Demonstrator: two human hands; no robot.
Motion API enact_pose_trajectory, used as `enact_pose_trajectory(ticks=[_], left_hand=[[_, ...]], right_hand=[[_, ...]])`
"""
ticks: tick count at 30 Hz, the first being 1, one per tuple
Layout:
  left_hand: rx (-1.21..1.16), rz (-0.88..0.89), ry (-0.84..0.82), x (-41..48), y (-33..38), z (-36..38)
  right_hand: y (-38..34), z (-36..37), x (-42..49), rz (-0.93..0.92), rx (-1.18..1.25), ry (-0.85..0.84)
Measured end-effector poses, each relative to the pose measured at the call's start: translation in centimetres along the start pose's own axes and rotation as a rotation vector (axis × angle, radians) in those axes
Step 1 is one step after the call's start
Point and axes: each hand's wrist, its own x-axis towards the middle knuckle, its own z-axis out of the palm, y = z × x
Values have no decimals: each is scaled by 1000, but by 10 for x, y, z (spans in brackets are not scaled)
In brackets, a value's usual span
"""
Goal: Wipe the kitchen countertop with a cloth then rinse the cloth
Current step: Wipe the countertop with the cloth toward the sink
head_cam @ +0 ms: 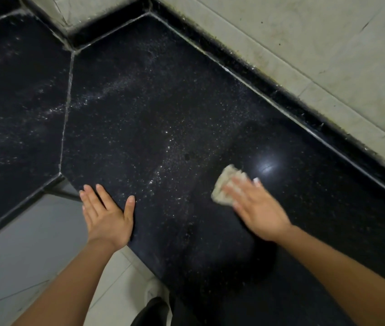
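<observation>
The left hand [106, 215] lies flat on the black speckled stone table [139, 109] while the right hand [257, 208], fingers [238, 188] straight, presses the crumpled beige cloth [222, 187], apparently mid-wipe; the white dust streak [163, 158] at centre needs sweeping next.

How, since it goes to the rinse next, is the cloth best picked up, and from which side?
Take the bunched lump of the cloth that sticks out beyond the right hand, coming from above. It lies crumpled on the countertop, so no edge offers itself; the right hand's fingers lie on it and probably need only curl in.
</observation>
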Motion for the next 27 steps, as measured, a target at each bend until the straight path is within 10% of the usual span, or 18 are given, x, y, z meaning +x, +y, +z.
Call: enact_pose_trajectory(ticks=[5,9,17,20,27], left_hand=[[16,-2,-16,0,1,-1],[8,-1,-12,0,1,0],[21,-17,-44,0,2,-2],[27,-14,-37,0,1,-2],[16,-19,-17,1,0,1]], right_hand=[[85,-13,18,853,139,117],[62,-22,44,1098,284,176],[-70,7,-12,151,184,65],[-31,4,-38,55,132,44],[71,-11,-43,1117,308,194]])
